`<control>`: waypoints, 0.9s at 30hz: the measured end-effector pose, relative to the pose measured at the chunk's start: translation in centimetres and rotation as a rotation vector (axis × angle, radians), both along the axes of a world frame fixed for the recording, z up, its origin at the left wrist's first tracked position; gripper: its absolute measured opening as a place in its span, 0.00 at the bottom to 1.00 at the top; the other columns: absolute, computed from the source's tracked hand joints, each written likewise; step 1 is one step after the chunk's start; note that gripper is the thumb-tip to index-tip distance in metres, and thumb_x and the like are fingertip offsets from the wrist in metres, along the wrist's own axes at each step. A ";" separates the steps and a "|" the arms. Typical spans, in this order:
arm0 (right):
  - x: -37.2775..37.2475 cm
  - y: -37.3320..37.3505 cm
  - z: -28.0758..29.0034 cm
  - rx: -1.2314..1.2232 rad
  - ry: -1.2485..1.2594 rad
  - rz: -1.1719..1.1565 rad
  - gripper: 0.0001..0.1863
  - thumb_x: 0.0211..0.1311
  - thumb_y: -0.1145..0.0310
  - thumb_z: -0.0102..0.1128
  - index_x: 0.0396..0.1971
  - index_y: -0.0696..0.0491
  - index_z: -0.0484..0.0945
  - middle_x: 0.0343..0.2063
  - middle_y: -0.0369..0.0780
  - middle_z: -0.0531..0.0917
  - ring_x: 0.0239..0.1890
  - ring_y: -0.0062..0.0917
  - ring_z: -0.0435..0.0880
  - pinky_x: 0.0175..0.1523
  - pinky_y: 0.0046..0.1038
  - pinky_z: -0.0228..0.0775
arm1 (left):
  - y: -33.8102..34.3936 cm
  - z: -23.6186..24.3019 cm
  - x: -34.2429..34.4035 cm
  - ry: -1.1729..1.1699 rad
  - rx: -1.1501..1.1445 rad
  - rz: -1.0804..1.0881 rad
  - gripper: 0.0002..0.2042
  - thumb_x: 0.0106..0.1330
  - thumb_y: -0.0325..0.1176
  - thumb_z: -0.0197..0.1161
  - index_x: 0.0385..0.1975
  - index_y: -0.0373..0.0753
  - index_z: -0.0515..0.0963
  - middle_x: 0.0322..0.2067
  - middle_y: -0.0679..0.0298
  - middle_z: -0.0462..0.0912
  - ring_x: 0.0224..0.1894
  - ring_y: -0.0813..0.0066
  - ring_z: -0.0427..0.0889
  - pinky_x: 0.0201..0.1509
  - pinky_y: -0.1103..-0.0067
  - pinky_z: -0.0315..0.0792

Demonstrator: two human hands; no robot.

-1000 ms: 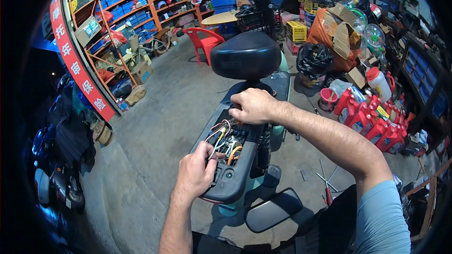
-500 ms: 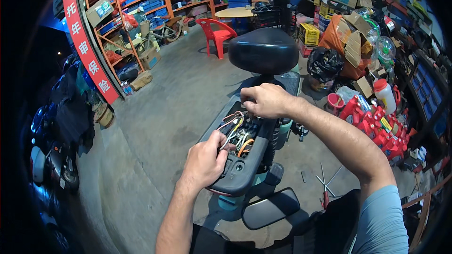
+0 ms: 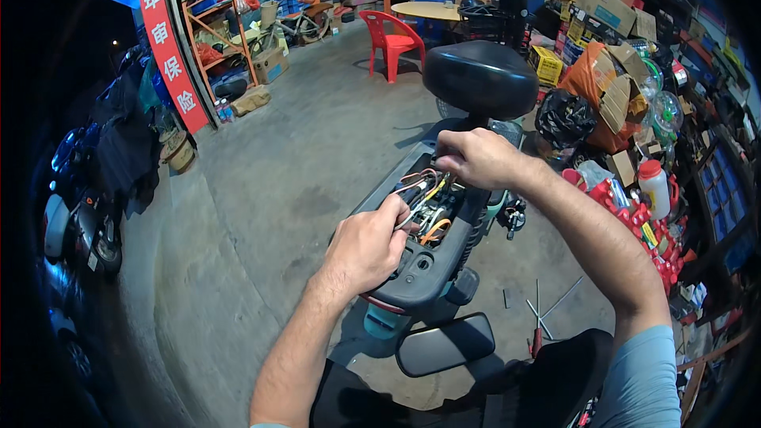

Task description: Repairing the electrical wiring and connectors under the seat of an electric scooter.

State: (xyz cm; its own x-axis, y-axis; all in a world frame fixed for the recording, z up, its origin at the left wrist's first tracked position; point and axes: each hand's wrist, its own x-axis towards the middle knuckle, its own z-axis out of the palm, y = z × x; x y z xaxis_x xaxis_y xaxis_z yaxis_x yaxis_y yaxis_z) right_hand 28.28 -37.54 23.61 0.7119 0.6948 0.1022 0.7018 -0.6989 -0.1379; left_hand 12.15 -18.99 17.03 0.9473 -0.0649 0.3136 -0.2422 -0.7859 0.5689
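An electric scooter's open rear compartment (image 3: 414,279) sits in front of me, full of loose wires (image 3: 429,190) in white, yellow, red and orange. My left hand (image 3: 369,244) is over its left edge, thumb and fingers closed on a white wire. At the compartment's far end, my right hand (image 3: 485,160) has its fingers curled down beside the wires. What those fingers grip is hidden. Just beyond stands the black scooter seat (image 3: 480,79). A black padded cushion (image 3: 446,345) lies on the floor by the scooter's rear.
Screwdrivers and metal rods (image 3: 539,313) lie on the concrete floor to the right. Further right are red bottles (image 3: 642,234), a black bag (image 3: 564,115) and piled boxes (image 3: 610,0). A red chair (image 3: 391,43) and orange shelves stand behind; parked motorbikes (image 3: 87,238) are at left.
The view has shifted, so the seat and compartment appear further right. Both hands keep about the same places at the compartment, the left still closed on the wire.
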 end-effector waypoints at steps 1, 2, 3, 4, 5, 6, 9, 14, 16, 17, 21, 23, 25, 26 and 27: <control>0.4 -0.5 0.2 0.041 0.087 0.111 0.14 0.66 0.59 0.61 0.40 0.56 0.80 0.35 0.46 0.87 0.43 0.41 0.87 0.49 0.40 0.78 | 0.0 0.0 0.0 0.000 -0.006 0.004 0.07 0.64 0.24 0.57 0.39 0.36 0.68 0.34 0.54 0.87 0.39 0.52 0.86 0.41 0.63 0.76; 0.9 -0.9 0.5 0.081 0.175 0.222 0.12 0.65 0.64 0.61 0.41 0.56 0.80 0.36 0.46 0.87 0.43 0.40 0.87 0.50 0.40 0.78 | 0.0 -0.1 0.0 -0.017 -0.003 -0.003 0.07 0.64 0.24 0.57 0.39 0.36 0.68 0.34 0.54 0.87 0.39 0.52 0.86 0.41 0.63 0.76; 1.2 -1.1 0.6 0.121 0.264 0.331 0.10 0.64 0.68 0.61 0.41 0.57 0.80 0.37 0.46 0.88 0.44 0.39 0.87 0.51 0.39 0.78 | 0.0 -0.1 0.0 -0.033 0.000 -0.010 0.07 0.64 0.25 0.57 0.39 0.36 0.68 0.34 0.54 0.87 0.40 0.51 0.86 0.42 0.62 0.76; 1.2 -1.3 0.5 0.113 0.267 0.334 0.10 0.64 0.68 0.61 0.41 0.57 0.80 0.37 0.46 0.88 0.44 0.39 0.87 0.51 0.39 0.78 | 0.0 -0.1 0.0 -0.031 -0.008 -0.006 0.07 0.64 0.25 0.57 0.39 0.36 0.68 0.34 0.54 0.87 0.40 0.51 0.86 0.42 0.62 0.76; 1.3 -1.4 0.4 0.100 0.228 0.296 0.10 0.65 0.67 0.60 0.42 0.57 0.80 0.36 0.45 0.88 0.44 0.39 0.87 0.50 0.39 0.78 | 0.1 -0.2 0.0 -0.044 0.007 -0.013 0.07 0.64 0.25 0.57 0.39 0.37 0.68 0.34 0.55 0.87 0.40 0.51 0.86 0.42 0.62 0.76; 1.3 -1.4 0.4 0.087 0.189 0.258 0.11 0.66 0.67 0.60 0.42 0.57 0.79 0.36 0.45 0.88 0.44 0.39 0.87 0.50 0.40 0.78 | 0.0 -0.2 0.0 -0.057 0.023 -0.021 0.07 0.64 0.25 0.57 0.40 0.37 0.68 0.34 0.55 0.87 0.40 0.51 0.86 0.42 0.62 0.76; 0.1 -0.6 0.0 0.001 0.016 0.116 0.13 0.68 0.62 0.59 0.42 0.57 0.79 0.33 0.44 0.87 0.42 0.41 0.86 0.49 0.40 0.77 | 0.2 -0.2 0.0 -0.039 0.043 -0.015 0.08 0.64 0.25 0.57 0.40 0.37 0.68 0.34 0.55 0.87 0.40 0.51 0.86 0.43 0.61 0.76; 0.5 -0.7 0.3 -0.045 -0.065 0.308 0.13 0.66 0.60 0.60 0.41 0.54 0.78 0.35 0.45 0.84 0.44 0.41 0.85 0.48 0.42 0.77 | 0.2 -0.2 0.0 -0.031 0.030 -0.018 0.08 0.64 0.25 0.57 0.41 0.37 0.68 0.34 0.55 0.87 0.41 0.51 0.86 0.43 0.61 0.76; 0.5 -0.9 0.5 -0.072 -0.035 0.320 0.12 0.63 0.62 0.62 0.41 0.54 0.77 0.37 0.44 0.83 0.46 0.41 0.84 0.48 0.43 0.77 | 0.3 -0.3 0.0 -0.033 0.034 -0.013 0.08 0.64 0.25 0.57 0.41 0.37 0.68 0.34 0.55 0.87 0.42 0.52 0.86 0.44 0.61 0.77; 0.7 -0.8 0.7 -0.094 -0.044 0.353 0.12 0.63 0.63 0.63 0.40 0.54 0.77 0.36 0.45 0.83 0.45 0.41 0.85 0.48 0.43 0.77 | 0.3 -0.5 0.0 -0.044 0.042 -0.017 0.08 0.64 0.25 0.57 0.41 0.37 0.68 0.35 0.55 0.87 0.42 0.52 0.86 0.44 0.62 0.77; 0.8 -1.2 0.7 -0.127 -0.067 0.297 0.12 0.64 0.63 0.62 0.38 0.56 0.77 0.33 0.46 0.85 0.41 0.44 0.85 0.46 0.44 0.76 | 0.5 -0.3 -0.1 -0.028 -0.003 -0.043 0.09 0.64 0.24 0.56 0.42 0.36 0.67 0.36 0.55 0.87 0.43 0.52 0.86 0.46 0.62 0.78; 0.4 -1.2 0.6 -0.195 -0.112 0.175 0.13 0.65 0.62 0.61 0.37 0.57 0.77 0.32 0.47 0.85 0.40 0.45 0.85 0.46 0.45 0.76 | 0.6 -0.3 -0.1 -0.022 -0.010 -0.043 0.09 0.64 0.24 0.56 0.42 0.36 0.67 0.36 0.55 0.87 0.43 0.53 0.86 0.47 0.62 0.78; 0.4 -1.4 0.4 -0.243 -0.127 0.034 0.15 0.67 0.59 0.60 0.38 0.57 0.77 0.31 0.48 0.85 0.39 0.46 0.85 0.45 0.45 0.76 | 0.7 -0.4 -0.1 -0.020 -0.014 -0.045 0.09 0.64 0.24 0.56 0.42 0.36 0.67 0.36 0.55 0.87 0.43 0.53 0.86 0.47 0.62 0.78; 0.5 -1.4 0.2 -0.247 -0.131 0.035 0.15 0.67 0.59 0.60 0.38 0.57 0.77 0.31 0.48 0.85 0.39 0.46 0.85 0.45 0.45 0.76 | 0.7 -0.5 -0.1 -0.015 -0.013 -0.039 0.09 0.64 0.24 0.56 0.42 0.36 0.67 0.36 0.55 0.87 0.43 0.53 0.86 0.47 0.62 0.78; 0.4 -1.4 0.1 -0.178 -0.083 0.102 0.14 0.67 0.59 0.59 0.38 0.57 0.77 0.31 0.49 0.85 0.39 0.46 0.85 0.45 0.45 0.76 | 0.7 -0.5 -0.1 -0.008 -0.013 -0.032 0.08 0.64 0.24 0.56 0.42 0.36 0.67 0.36 0.56 0.87 0.43 0.54 0.86 0.47 0.62 0.78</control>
